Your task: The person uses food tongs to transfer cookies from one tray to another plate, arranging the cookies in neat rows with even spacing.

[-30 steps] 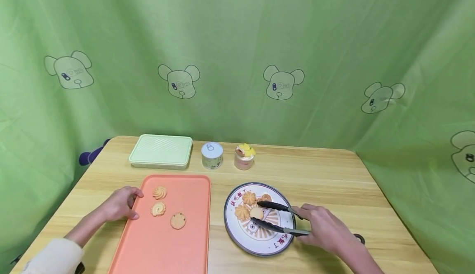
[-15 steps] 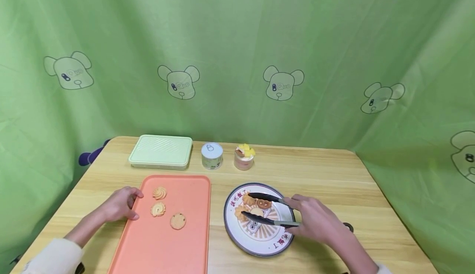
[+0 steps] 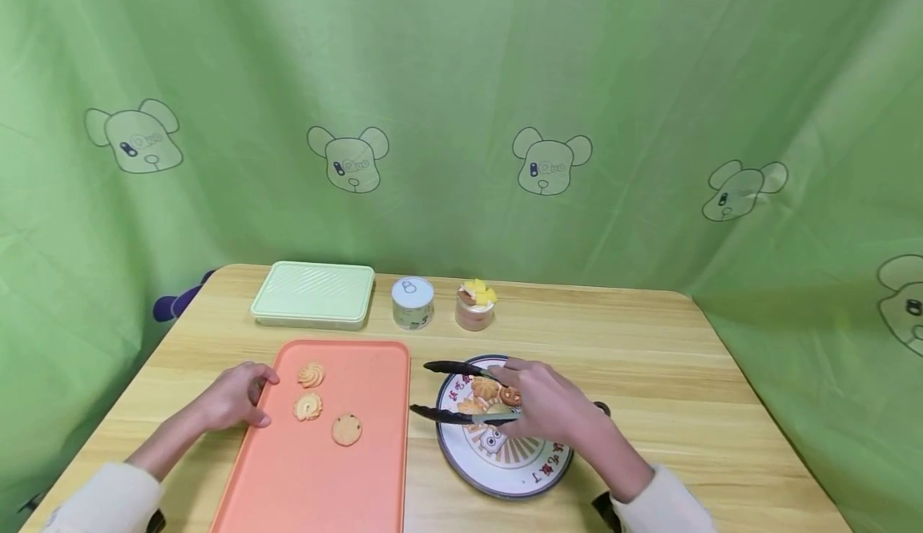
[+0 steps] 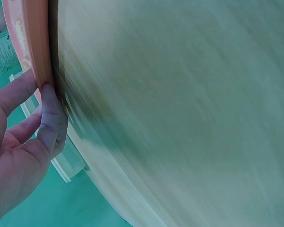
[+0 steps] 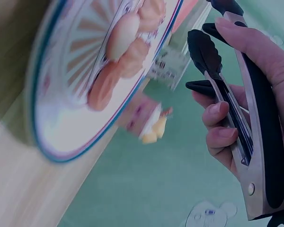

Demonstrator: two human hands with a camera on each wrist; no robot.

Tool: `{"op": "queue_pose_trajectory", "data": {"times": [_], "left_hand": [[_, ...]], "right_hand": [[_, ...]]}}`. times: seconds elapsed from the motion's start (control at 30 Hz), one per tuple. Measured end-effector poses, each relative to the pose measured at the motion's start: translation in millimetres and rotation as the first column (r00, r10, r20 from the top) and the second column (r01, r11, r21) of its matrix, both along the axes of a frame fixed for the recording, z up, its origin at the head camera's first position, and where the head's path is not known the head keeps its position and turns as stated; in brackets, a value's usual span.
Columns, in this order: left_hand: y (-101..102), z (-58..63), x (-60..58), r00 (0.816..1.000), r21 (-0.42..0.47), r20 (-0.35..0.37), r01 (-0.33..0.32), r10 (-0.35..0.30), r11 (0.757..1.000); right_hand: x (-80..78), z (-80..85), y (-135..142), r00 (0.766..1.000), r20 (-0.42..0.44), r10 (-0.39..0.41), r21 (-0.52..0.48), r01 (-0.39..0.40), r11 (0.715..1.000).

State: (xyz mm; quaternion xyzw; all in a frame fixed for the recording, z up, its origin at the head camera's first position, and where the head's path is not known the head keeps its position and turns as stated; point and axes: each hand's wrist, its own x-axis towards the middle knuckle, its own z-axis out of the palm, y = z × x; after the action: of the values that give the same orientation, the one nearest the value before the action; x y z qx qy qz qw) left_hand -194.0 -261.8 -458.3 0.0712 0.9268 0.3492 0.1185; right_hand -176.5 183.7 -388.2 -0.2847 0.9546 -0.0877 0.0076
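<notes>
Right hand [image 3: 544, 409]: I have it back-up over the right half of the plate [image 3: 497, 482], forearm in from lower right, cream sleeve behind the wrist. Grip is wrapped on the tongs [image 5: 269, 132]: thumb along one arm, fingers curled round the other. Tong tips are spread wide, pointing left past the plate's left rim into the gap before the tray [image 3: 328, 481]. Nearer tip sits right by the tray's edge; can't tell its height.

Left hand [image 3: 236, 395]: forearm up from lower left, fingers bent. I read a pinch on the tray's left rim, digits on both faces, gap only as wide as the rim.

Tray lies flat on the table [image 3: 649, 349], left of the plate. On it: swirl cookie [image 3: 311, 374] at the top, flower cookie [image 3: 308, 406] just below, speckled cookie [image 3: 346, 430] lower right.

Plate carries a clump of four: pretzel [image 5: 104, 85], pale round cookie [image 5: 123, 36] and two flower-shaped cookies [image 5: 133, 59]. Tongs partly cover the clump from the head view.

Behind: box [image 3: 313, 292], can [image 3: 413, 304], cup [image 3: 473, 315], then the green curtain [image 3: 447, 76].
</notes>
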Motion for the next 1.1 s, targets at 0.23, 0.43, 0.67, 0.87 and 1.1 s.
{"op": "queue_pose_trajectory", "data": {"times": [0.23,0.43,0.67,0.87,1.1], "left_hand": [[-1,-0.7,-1.7,1.0,0.001,-0.002,0.002,-0.002,1.0],[-2,0.1,-2.1,1.0,-0.002,-0.002,0.009,-0.009,1.0],[-2,-0.2,-1.9,1.0,-0.007,-0.007,0.007,-0.007,1.0],[-3,0.6,-1.8,0.999,-0.012,-0.027,0.019,-0.019,1.0],[-2,-0.9,-1.4,1.0,-0.014,-0.012,0.004,-0.004,1.0]], "right_hand": [[-4.6,-7.0,-32,0.997,0.025,0.077,0.012,-0.078,0.997],[-2.8,-11.9,-56,0.992,0.06,0.109,0.059,-0.113,0.992],[-2.2,-15.6,-75,0.984,0.026,0.175,0.124,-0.177,0.976],[-2.0,-17.7,-86,0.98,0.03,0.197,0.121,-0.199,0.973],[-2.4,-24.0,-94,0.977,0.04,0.207,0.132,-0.211,0.969]]}}
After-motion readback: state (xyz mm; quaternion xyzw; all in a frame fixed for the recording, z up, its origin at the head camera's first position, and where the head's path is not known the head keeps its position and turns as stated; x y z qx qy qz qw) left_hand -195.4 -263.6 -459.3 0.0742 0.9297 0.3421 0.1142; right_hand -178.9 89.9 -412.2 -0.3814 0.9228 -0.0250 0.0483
